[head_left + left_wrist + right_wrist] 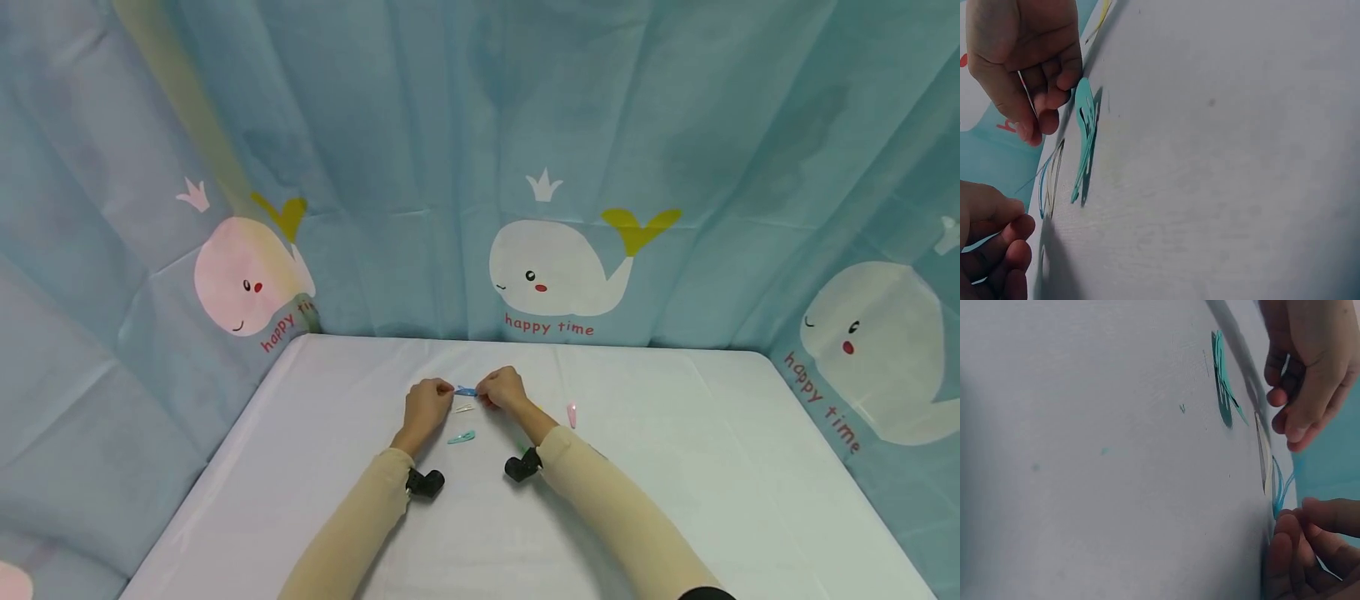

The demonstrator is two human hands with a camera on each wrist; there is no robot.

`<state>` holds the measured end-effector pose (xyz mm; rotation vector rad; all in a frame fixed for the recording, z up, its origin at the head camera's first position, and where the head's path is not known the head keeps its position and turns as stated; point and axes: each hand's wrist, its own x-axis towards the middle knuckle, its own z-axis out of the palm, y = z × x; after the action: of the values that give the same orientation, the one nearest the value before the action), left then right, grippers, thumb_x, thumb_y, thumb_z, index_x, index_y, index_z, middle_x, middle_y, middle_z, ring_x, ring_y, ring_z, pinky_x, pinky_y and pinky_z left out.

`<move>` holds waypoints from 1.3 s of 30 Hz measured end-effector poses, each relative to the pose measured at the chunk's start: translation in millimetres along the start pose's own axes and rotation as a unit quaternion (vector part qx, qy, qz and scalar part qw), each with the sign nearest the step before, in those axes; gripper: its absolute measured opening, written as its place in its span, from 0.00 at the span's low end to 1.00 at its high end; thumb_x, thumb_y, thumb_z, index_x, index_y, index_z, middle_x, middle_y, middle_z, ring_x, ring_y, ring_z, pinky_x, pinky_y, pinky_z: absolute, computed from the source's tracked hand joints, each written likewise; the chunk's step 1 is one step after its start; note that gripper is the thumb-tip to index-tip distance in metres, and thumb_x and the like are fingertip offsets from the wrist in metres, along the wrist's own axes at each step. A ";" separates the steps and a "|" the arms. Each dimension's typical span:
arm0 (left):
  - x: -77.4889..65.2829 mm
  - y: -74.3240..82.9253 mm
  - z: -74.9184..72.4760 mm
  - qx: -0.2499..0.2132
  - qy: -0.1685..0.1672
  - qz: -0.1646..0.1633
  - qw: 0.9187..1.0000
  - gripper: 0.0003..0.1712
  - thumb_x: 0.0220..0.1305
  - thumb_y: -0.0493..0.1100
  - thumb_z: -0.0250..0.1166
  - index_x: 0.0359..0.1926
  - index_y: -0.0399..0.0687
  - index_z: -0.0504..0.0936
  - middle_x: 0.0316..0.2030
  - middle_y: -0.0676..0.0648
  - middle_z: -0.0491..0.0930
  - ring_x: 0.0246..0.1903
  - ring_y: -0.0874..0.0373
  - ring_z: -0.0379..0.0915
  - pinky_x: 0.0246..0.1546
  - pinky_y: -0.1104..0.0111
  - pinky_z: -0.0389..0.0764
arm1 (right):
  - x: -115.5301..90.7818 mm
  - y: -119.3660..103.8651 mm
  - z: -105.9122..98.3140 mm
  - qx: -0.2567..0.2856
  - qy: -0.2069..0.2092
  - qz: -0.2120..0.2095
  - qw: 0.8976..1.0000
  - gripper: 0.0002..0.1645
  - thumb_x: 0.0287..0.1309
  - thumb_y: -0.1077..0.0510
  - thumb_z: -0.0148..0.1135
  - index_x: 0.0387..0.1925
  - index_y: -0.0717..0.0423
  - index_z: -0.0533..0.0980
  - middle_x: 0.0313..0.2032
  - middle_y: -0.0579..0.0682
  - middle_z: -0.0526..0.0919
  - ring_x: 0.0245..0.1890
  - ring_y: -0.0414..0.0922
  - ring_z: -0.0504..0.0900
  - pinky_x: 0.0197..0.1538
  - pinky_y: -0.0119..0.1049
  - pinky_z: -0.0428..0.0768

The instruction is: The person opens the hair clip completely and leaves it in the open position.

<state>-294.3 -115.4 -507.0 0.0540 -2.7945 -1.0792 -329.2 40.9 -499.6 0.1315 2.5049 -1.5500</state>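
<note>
Between my two hands, near the back middle of the table, a blue snap hair clip [467,392] is spread into a V. My right hand [502,388] pinches its joined end, best seen in the right wrist view. At the other side, my left hand [429,408] pinches the tip of the raised arm between thumb and forefinger. Just in front lies a whitish hair clip [464,408]. A teal hair clip [462,437] rests nearer to me, resting on the cloth below both hands.
A pink hair clip [572,415] lies right of my right hand. Part of a yellow clip [1105,11] shows behind the right hand in the left wrist view. Something green [522,448] is mostly hidden by the right wrist. A whale-print curtain [450,275] borders the white table [675,467].
</note>
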 end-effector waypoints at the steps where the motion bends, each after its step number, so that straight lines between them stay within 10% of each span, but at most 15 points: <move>1: -2.1 -0.4 -0.8 0.003 0.000 0.007 1.000 0.08 0.63 0.39 0.63 0.37 0.41 0.87 0.35 0.43 0.87 0.35 0.51 0.81 0.39 0.58 0.80 | -1.4 0.1 -0.2 -0.005 -0.003 -0.005 1.000 0.06 0.53 0.66 0.65 0.28 0.65 0.85 0.14 0.46 0.78 0.14 0.37 0.72 0.18 0.26 0.70; 15: -21.8 0.1 -8.0 0.016 -0.029 0.020 0.999 0.07 0.61 0.39 0.65 0.37 0.42 0.87 0.34 0.45 0.86 0.34 0.54 0.80 0.38 0.60 0.79 | -17.4 1.5 1.9 -0.101 -0.038 -0.062 0.992 0.04 0.55 0.63 0.67 0.29 0.61 0.84 0.21 0.48 0.81 0.21 0.39 0.73 0.25 0.27 0.70; 39: -22.4 6.7 -5.4 0.084 -0.060 0.048 0.993 0.02 0.58 0.37 0.69 0.30 0.42 0.85 0.26 0.48 0.82 0.27 0.57 0.75 0.31 0.65 0.76 | -28.8 -9.0 15.0 -0.304 -0.039 -0.164 0.938 0.03 0.54 0.62 0.67 0.31 0.59 0.84 0.32 0.51 0.86 0.27 0.42 0.77 0.34 0.35 0.77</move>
<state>-271.2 -112.1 -501.3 -0.1308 -2.9550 -0.8516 -300.9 24.2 -492.2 -0.4466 2.9067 -0.7647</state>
